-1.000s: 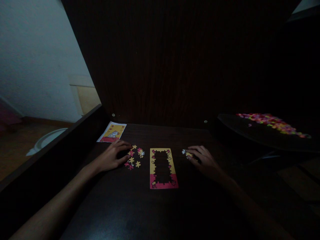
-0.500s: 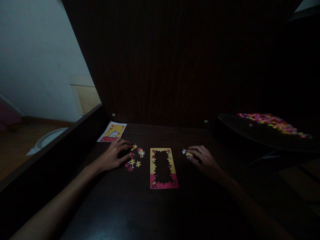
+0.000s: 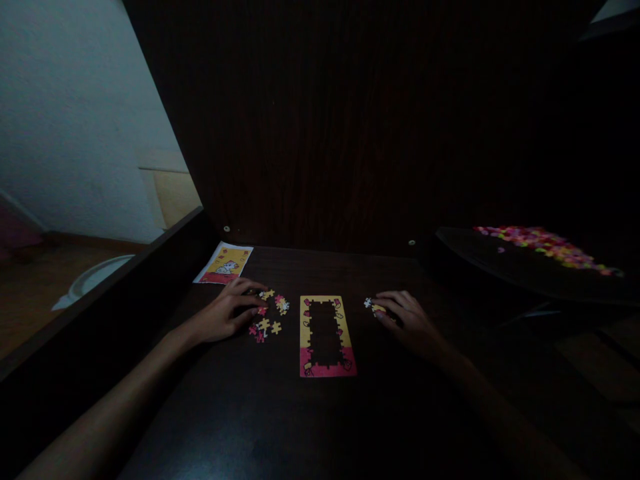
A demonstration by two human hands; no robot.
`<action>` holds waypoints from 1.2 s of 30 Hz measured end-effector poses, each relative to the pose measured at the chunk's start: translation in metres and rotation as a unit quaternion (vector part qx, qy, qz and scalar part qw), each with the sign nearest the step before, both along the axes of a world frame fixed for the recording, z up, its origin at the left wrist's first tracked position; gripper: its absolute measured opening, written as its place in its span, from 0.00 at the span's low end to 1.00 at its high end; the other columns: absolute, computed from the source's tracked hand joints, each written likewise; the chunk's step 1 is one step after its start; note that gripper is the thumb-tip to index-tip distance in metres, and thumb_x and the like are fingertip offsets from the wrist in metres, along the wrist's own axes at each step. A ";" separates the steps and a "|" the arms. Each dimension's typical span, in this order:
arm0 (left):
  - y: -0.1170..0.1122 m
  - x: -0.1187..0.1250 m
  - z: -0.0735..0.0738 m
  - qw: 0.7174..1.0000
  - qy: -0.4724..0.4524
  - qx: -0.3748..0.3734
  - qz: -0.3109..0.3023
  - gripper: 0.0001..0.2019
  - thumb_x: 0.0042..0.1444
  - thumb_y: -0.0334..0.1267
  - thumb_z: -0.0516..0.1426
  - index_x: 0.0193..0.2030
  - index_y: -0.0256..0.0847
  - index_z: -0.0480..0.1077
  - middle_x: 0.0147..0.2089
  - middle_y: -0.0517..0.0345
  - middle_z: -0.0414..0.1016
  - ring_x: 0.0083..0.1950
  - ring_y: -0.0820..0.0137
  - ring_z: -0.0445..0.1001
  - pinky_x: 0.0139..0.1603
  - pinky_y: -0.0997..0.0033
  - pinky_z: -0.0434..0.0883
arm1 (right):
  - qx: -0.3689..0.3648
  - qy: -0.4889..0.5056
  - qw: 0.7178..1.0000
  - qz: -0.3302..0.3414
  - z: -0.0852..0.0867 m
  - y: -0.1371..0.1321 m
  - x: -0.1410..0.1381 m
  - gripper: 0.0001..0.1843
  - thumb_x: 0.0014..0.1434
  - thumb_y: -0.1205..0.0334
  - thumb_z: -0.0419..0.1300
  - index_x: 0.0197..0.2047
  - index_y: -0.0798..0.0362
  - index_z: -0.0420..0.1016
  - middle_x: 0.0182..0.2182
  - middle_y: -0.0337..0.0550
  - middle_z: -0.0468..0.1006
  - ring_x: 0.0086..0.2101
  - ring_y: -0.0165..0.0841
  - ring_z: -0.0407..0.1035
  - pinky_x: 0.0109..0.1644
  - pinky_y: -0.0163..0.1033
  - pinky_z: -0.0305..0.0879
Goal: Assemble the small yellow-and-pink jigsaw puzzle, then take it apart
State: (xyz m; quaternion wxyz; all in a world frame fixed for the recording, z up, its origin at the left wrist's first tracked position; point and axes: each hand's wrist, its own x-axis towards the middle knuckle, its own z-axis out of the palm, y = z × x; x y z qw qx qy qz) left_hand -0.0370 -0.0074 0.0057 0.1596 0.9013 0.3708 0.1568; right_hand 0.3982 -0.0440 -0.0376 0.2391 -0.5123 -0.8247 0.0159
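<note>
My left hand (image 3: 227,312) rests on the dark table, thumb and fingers apart, at the left edge of a loose group of jigsaw pieces (image 3: 264,324). The pieces are yellow, pink and white, and some overlap. My right hand (image 3: 406,319) lies with its fingers spread over a smaller group of yellow and white puzzle pieces (image 3: 379,310); part of that group is hidden under the fingertips. Between the hands lies a yellow and pink puzzle frame (image 3: 305,338) with a notched inner edge and a dark opening in the middle.
A printed picture card (image 3: 225,261) lies at the back left. A dark panel (image 3: 320,133) rises behind the table (image 3: 240,407), and a low side board (image 3: 125,287) bounds its left. Far right, a dark raised surface (image 3: 505,280) carries a colourful pile of small bits (image 3: 545,245).
My left thumb has drawn back slightly to the left, baring more of the pieces beside it. My right hand stays in place.
</note>
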 end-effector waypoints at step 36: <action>-0.002 0.001 0.008 0.999 0.011 0.031 0.037 0.13 0.59 0.49 0.58 0.40 0.42 0.73 0.56 0.50 0.72 0.58 0.54 0.66 0.61 0.47 0.63 | 0.009 0.005 1.000 -0.002 0.001 -0.001 0.000 0.16 0.67 0.55 0.53 0.52 0.46 0.77 0.49 0.49 0.78 0.49 0.43 0.70 0.52 0.52 0.68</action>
